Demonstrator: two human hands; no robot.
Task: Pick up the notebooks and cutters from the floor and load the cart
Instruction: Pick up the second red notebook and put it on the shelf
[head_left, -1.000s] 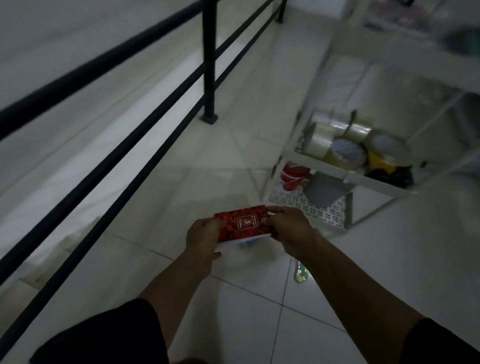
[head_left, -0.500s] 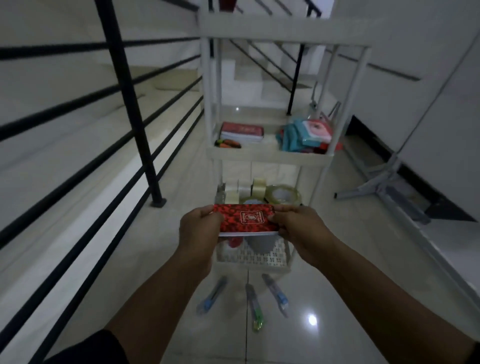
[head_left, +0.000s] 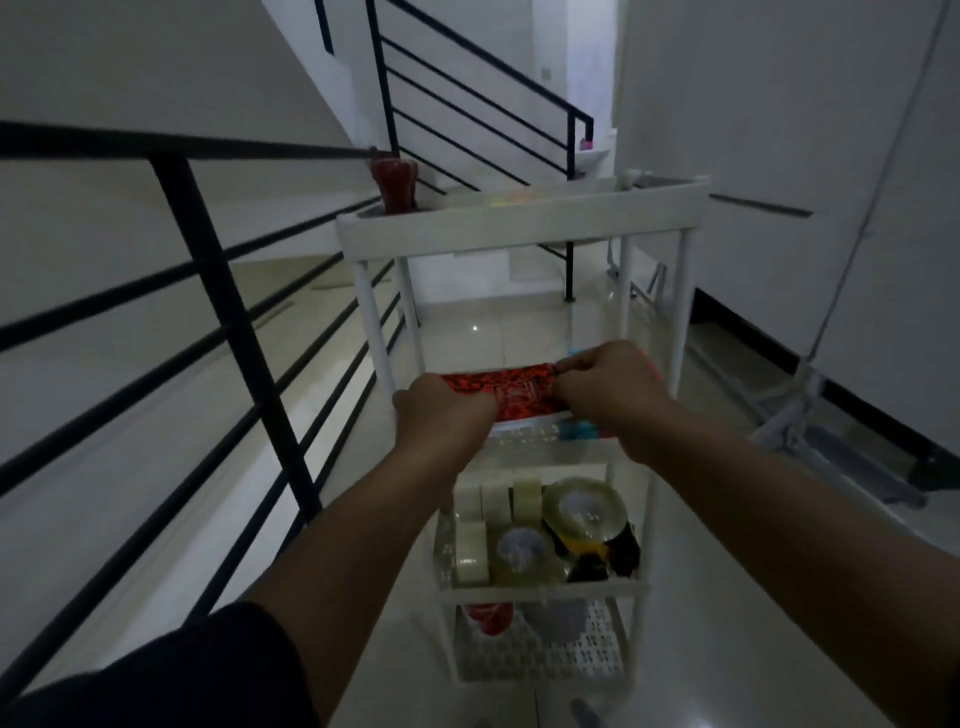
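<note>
Both hands are out in front at the white cart (head_left: 519, 228), and between them sits a red patterned notebook (head_left: 511, 395), lying flat over the cart's second shelf, towards that shelf's near edge. The left hand (head_left: 441, 415) is curled closed over the notebook's left end, knuckles up, fingers wrapped under and out of sight. The right hand (head_left: 608, 387) is closed too, pinching the notebook's right end, thumb and fingertips bunched tight at the far right corner. Whether the notebook already rests on the shelf or hangs just above it is hard to tell in this dim light. A white edge and something turquoise peek out right under it at the shelf's near edge. One shelf down, rolls of tape (head_left: 582, 512) crowd together, clear ones along the left side, a big one at the right. A black railing (head_left: 234, 322) runs along the cart's left side.
</note>
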